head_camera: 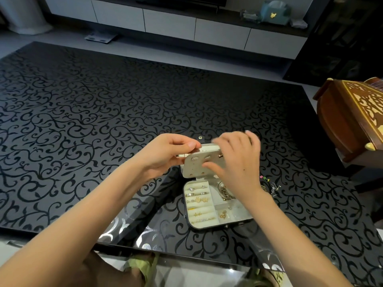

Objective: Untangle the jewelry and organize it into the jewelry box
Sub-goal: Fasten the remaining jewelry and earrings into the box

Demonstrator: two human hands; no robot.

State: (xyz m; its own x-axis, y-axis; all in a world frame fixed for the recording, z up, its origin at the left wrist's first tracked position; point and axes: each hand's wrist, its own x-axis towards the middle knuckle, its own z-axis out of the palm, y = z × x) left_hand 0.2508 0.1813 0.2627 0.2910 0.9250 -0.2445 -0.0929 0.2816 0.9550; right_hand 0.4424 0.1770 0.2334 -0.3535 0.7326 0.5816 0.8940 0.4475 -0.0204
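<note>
Jewelry box (pixel 215 206) open at 6 o'clock below both hands; left hand (pixel 165 156) pinches earring panel (pixel 200 165), right hand (pixel 236 162) fingers loosely spread, touching it.

The table (pixel 103 112) is left bare to the left and far side; passage on the right is narrowed by loose jewelry (pixel 271 186) and a wooden box (pixel 348 121).

A glossy black surface (pixel 103 96) patterned with swirling vines fills most of the view in a dimly lit room. Beyond it, a long low white cabinet (pixel 170 23) with flat drawer fronts runs along the far wall above a pale floor (pixel 62 38). A carved brown wooden box (pixel 350 121) sits at the right edge.
</note>
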